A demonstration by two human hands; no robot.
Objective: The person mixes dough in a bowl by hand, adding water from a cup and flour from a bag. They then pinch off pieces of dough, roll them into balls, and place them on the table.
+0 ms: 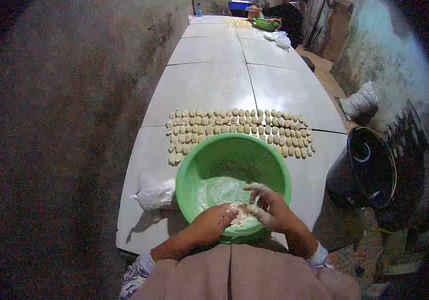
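Observation:
A green basin (183,192) stands at the near edge of the table, with white flour (219,190) spread over its bottom. Over the basin's near side, my left hand (213,221) is curled around a pale, floury piece of dough (243,214), its thumb on top. My right hand (273,212) meets it from the other side, thumb and fingers pinching at the same dough. Flour coats the right fingers. Where one hand's grip on the dough ends and the other's begins is hard to make out.
Rows of small dough pieces (214,120) lie on the white-tiled table (204,80) behind the basin. A white plastic bag (155,192) sits left of it. A black bucket (362,170) stands to the right. At the far end are another green basin (266,24) and a plastic bag (279,39).

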